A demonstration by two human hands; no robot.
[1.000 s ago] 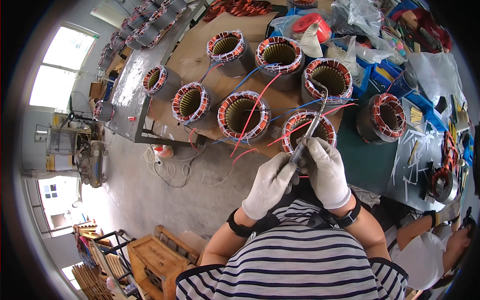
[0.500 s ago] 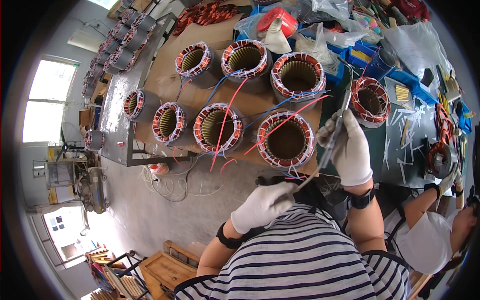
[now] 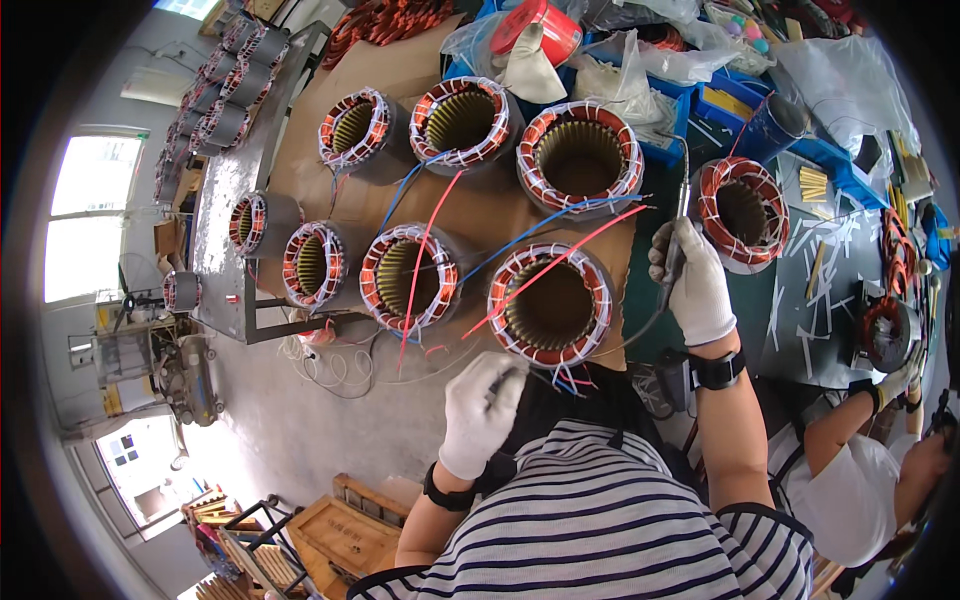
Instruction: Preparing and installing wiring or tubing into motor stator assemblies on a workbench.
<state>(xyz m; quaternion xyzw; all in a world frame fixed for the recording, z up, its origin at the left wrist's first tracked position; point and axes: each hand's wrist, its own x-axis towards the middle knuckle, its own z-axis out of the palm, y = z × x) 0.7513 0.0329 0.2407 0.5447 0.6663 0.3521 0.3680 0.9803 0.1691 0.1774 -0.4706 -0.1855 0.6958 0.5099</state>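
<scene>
My right hand [image 3: 697,290], in a white glove, is closed around a slim metal tool [image 3: 685,192] with a thin bent tip, which points up beside a wound motor stator [image 3: 742,212]. From its lower end a grey cord [image 3: 640,332] curves down to the left. My left hand [image 3: 481,415], also gloved, is closed with fingers pinched, just below the nearest stator [image 3: 551,304]; what it grips is hidden. Blue and red lead wires [image 3: 570,378] stick out at that stator's lower rim. A long red lead [image 3: 555,265] lies across its opening.
Several more stators [image 3: 410,280] stand on brown cardboard [image 3: 290,150]. Blue bins [image 3: 660,150] with bags and a red tub [image 3: 537,28] line the back. White strips [image 3: 815,270] lie on the dark tabletop. At right, a co-worker's gloved hand [image 3: 900,375] touches another stator [image 3: 888,335].
My left hand has moved left and up toward the nearest stator's lower rim. The tool in my right hand stands more upright, and its cord has slackened into a curve. The view has shifted slightly.
</scene>
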